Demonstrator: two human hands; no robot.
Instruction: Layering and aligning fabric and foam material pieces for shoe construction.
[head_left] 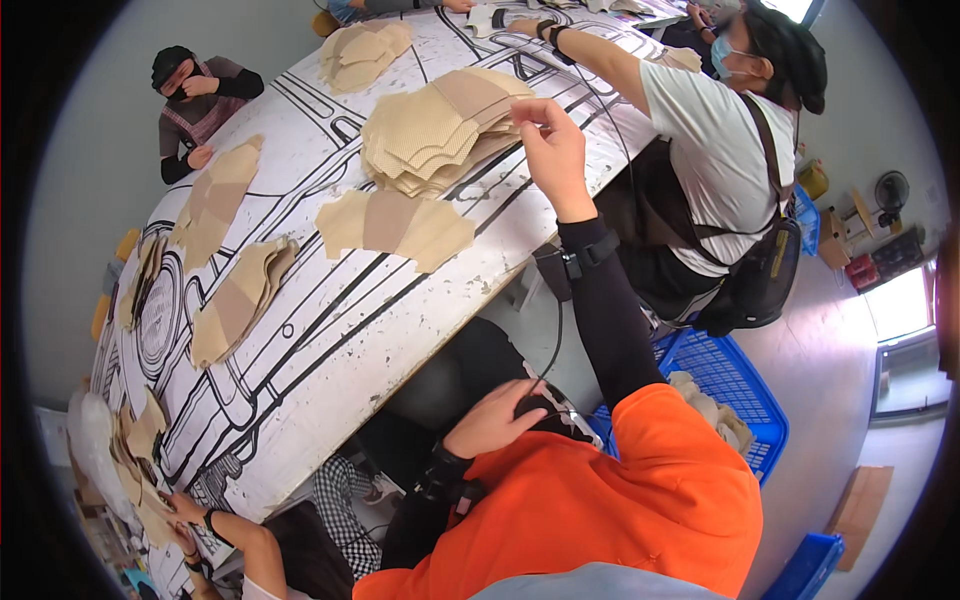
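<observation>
My right hand (pixel 556 155) is raised over the table's near edge, its fingers loosely bent and apart. Its fingertips reach the right side of a thick stack of beige mesh fabric pieces (pixel 425 135) with a brown band; whether they touch it, I cannot tell. Nothing shows in that hand. Low by my lap, my left hand (pixel 492 420) is open, thumb apart from the stretched fingers, beside a thin dark cable. A flatter banded piece or small pile (pixel 392 226) lies in front of the big stack. Black straps circle both my wrists.
More fabric stacks lie on the line-patterned white table (pixel 330 350): one far back (pixel 365 55), others leftward (pixel 240 300). A co-worker in white (pixel 700 150) reaches across at right; others sit around. A blue crate (pixel 715 370) with fabric stands on the floor by my right elbow.
</observation>
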